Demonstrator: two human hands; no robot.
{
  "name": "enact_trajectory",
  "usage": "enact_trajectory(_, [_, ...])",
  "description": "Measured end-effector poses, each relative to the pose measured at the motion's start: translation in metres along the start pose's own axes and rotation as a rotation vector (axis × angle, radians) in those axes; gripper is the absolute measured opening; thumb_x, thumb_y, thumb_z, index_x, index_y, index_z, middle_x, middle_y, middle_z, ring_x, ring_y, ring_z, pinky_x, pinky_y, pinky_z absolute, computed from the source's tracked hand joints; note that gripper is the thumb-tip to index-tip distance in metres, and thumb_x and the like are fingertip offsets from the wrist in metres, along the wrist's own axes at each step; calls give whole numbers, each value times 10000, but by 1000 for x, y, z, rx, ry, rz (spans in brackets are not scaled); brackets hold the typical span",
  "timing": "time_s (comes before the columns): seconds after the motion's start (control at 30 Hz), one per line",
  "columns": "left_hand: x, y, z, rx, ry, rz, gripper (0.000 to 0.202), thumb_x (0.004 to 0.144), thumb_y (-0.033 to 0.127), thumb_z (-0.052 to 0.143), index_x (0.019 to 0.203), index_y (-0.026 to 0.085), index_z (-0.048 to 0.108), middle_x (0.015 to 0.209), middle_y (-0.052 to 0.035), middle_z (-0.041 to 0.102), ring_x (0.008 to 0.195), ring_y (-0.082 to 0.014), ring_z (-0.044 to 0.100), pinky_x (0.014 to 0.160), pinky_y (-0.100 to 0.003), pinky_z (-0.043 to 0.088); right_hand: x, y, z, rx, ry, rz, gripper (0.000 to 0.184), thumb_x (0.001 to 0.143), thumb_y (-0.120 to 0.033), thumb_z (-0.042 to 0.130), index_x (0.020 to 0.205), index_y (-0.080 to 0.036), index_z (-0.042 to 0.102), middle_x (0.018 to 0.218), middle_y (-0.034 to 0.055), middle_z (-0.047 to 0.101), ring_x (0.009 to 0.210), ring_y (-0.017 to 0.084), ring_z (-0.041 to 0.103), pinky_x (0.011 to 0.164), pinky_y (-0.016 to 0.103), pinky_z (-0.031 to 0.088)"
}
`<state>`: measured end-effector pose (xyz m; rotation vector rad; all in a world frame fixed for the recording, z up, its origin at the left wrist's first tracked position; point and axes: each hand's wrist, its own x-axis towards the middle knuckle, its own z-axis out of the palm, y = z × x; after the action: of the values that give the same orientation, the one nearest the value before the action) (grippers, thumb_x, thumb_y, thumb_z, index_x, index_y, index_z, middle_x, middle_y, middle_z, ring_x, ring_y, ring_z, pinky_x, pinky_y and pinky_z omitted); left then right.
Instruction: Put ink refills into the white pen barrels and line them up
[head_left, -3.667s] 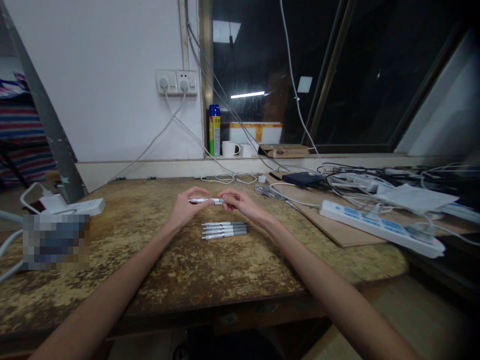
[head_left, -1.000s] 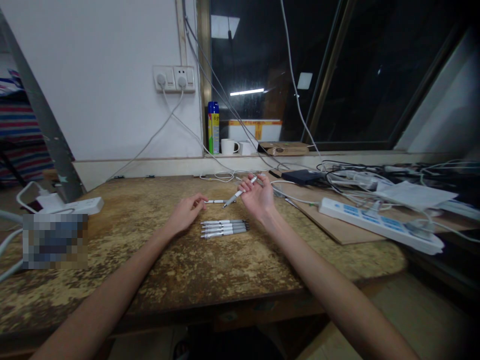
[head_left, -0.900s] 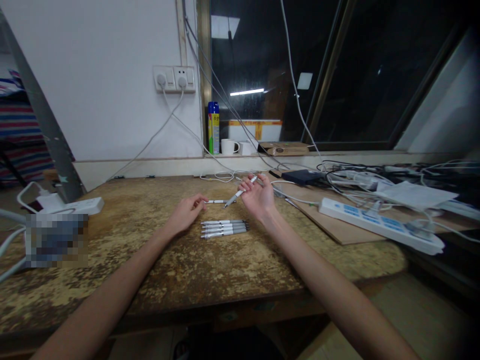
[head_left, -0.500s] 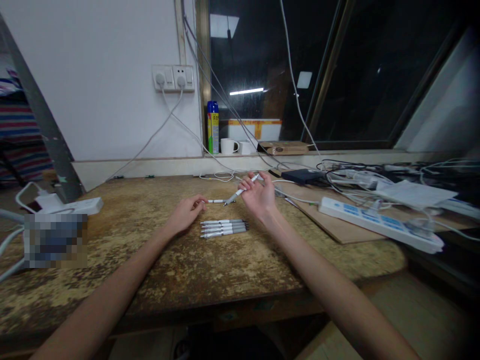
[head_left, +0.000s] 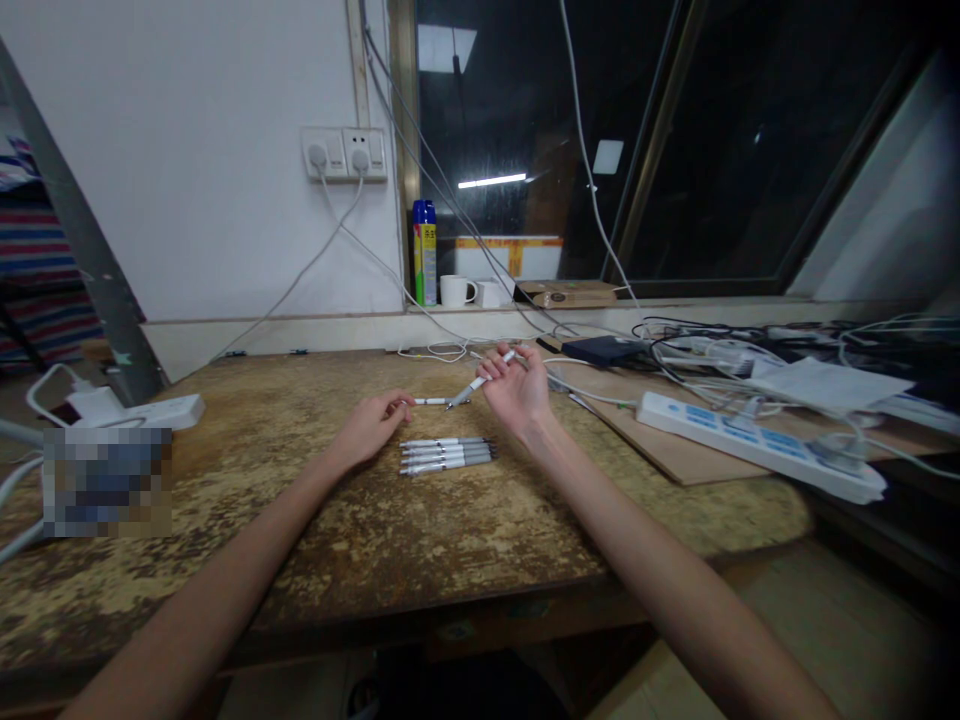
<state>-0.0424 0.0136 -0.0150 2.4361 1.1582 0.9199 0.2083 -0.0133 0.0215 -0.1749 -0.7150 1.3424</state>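
Note:
My right hand (head_left: pixel 515 392) is closed round a white pen body (head_left: pixel 482 379), held slanted above the worn wooden table (head_left: pixel 420 540), tip pointing down-left. My left hand (head_left: pixel 371 425) rests on the table, its fingertips pinching a short white pen piece (head_left: pixel 430 401) that lies flat. The slanted pen's tip nearly meets that piece. Several white-and-grey pens (head_left: pixel 446 454) lie side by side in a row just in front of both hands.
A white power strip (head_left: pixel 754 443) sits on a board at the right among tangled cables. Another power strip (head_left: pixel 154 412) lies at the left. A spray can (head_left: pixel 424 252) and a white mug (head_left: pixel 454 290) stand on the window sill.
Since 3.7 s ago the pen held in both hands has come apart: the right hand lifted the long part up and right, the left hand keeps the short piece on the table. Almost still in the last second.

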Motion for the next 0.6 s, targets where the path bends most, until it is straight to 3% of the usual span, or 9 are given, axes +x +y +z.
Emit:
enact_trajectory(0.13, [0,-1,0,-10,-7,2,312,928,308,477,1101,215,720,925,-47,763,818,-234,674,764,-312,459,-1,-1,0,-11,12,-10,286,978,-393,385,764,-231,483,618,-44,242,537,146,296,548,262,419])
enact_trajectory(0.33, [0,-1,1,0,-26,-4,319,928,312,470,1115,207,706,941,-45,761,821,-230,674,758,-308,462,0,-1,1,94,54,-8,268,983,-297,341,770,-217,482,599,-50,244,522,131,300,527,234,395])
enact_trajectory(0.6, [-1,0,0,32,-56,7,304,936,266,446,1106,212,692,950,-26,758,810,-203,664,777,-300,459,-1,-3,2,145,72,26,252,986,-304,353,802,-212,499,597,-53,257,525,131,309,524,232,391])
